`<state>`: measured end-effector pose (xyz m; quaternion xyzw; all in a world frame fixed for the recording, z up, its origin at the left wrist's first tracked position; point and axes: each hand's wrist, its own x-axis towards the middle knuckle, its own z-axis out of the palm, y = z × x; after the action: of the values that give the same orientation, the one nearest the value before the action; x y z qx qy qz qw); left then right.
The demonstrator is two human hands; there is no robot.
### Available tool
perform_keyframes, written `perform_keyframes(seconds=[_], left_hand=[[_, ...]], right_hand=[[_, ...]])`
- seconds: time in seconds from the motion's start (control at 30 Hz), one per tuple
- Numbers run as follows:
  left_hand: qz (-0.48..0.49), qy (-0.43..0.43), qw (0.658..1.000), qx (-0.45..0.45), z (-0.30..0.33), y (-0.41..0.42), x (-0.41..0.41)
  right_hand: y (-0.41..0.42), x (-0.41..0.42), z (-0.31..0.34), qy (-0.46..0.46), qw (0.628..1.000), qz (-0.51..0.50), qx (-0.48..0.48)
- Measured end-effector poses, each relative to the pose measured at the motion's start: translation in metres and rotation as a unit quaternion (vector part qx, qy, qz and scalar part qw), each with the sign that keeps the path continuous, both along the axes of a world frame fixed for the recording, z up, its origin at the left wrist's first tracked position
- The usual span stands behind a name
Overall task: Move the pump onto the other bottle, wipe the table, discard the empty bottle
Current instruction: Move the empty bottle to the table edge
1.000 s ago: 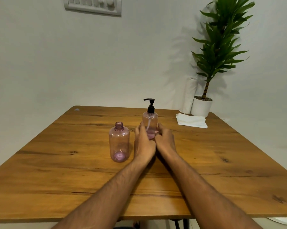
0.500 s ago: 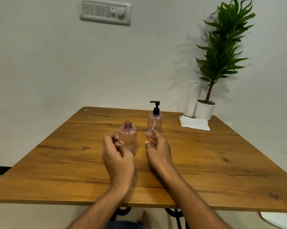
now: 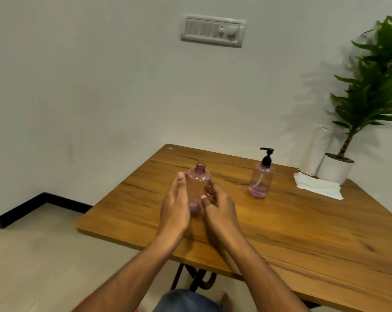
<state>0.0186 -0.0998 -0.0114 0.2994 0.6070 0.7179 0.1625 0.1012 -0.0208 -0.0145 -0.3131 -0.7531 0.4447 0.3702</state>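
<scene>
A clear pink bottle with no cap [image 3: 198, 183] stands on the wooden table [image 3: 280, 233], a little pink liquid at its bottom. My left hand [image 3: 175, 206] presses against its left side with the fingers stretched up along it. My right hand [image 3: 219, 208] touches its right side, thumb at the front. The hands hide the bottle's lower half. To the right, apart from both hands, stands a second pink bottle [image 3: 260, 180] with a black pump [image 3: 267, 156] screwed on and some pink liquid inside.
A stack of white napkins [image 3: 319, 188] lies at the table's far right. Behind it are a white pot with a green plant [image 3: 334, 168] and a white paper roll [image 3: 316, 149]. The table's left edge is near my left arm.
My hands left the pump bottle and closed around the capless bottle. My view has swung to the left, so the pump bottle now sits off to the right.
</scene>
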Motion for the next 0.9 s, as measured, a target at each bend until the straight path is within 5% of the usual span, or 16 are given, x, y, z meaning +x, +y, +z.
perform_keyframes(seconds=[0.4, 0.57, 0.7, 0.9], left_hand=[[0.142, -0.013, 0.99, 0.022, -0.027, -0.134, -0.09], [0.205, 0.064, 0.976, -0.021, -0.033, -0.14, -0.083], [0.228, 0.243, 0.942, 0.036, -0.034, -0.122, -0.046], [-0.046, 0.405, 0.902, -0.144, -0.024, -0.036, -0.012]], right_hand=[[-0.115, -0.107, -0.021, -0.039, 0.987, 0.156, 0.018], [-0.116, -0.104, -0.023, -0.048, 0.986, 0.162, 0.009], [-0.07, -0.066, -0.016, 0.016, 0.997, 0.052, 0.052], [0.064, 0.032, 0.02, 0.11, 0.936, -0.267, 0.203]])
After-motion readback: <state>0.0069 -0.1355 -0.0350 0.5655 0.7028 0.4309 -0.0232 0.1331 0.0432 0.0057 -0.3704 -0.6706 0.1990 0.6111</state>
